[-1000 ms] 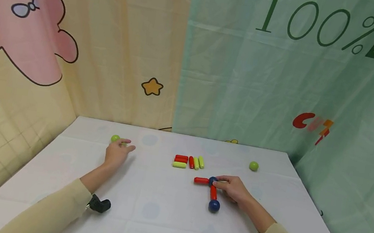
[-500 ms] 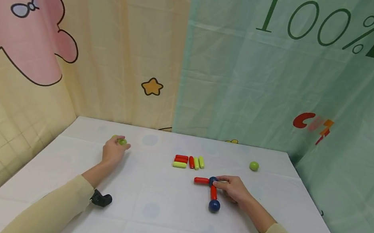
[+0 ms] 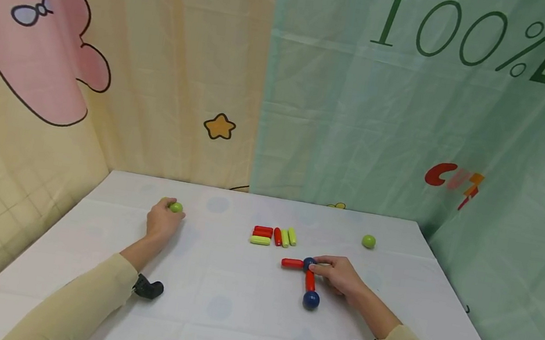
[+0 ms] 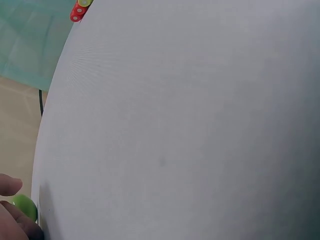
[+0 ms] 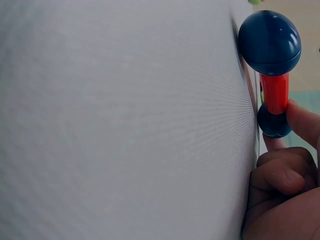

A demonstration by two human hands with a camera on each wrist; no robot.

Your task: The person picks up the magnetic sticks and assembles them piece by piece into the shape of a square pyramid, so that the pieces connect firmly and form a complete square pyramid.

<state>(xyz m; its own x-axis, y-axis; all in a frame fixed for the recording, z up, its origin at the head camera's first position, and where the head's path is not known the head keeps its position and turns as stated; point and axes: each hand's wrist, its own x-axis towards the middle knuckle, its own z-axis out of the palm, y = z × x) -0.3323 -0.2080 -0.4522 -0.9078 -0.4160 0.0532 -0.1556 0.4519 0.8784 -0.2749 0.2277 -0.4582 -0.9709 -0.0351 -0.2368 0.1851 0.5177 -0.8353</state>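
At the table's far left, my left hand (image 3: 162,221) holds a green ball (image 3: 176,207) between thumb and fingers. The left wrist view shows this green ball (image 4: 24,206) partly covered by the fingers. A sliver of a second green ball shows behind the hand in the head view. Right of centre, my right hand (image 3: 339,275) pinches a blue ball (image 3: 308,263) that joins two red rods. One red rod (image 3: 292,263) points left; the other (image 3: 310,281) runs toward me to a second blue ball (image 3: 311,300). The right wrist view shows this near blue ball (image 5: 270,42) large, with the right thumb against the farther one.
Several loose red and yellow-green rods (image 3: 260,240) lie together at the back centre of the white table (image 3: 228,328). A green ball (image 3: 369,241) sits at the back right. Curtains (image 3: 344,116) hang beyond the table's far edge.
My left hand has shifted slightly left, and the green ball between its fingers has moved with it. My right hand and the blue-and-red assembly stay in place.
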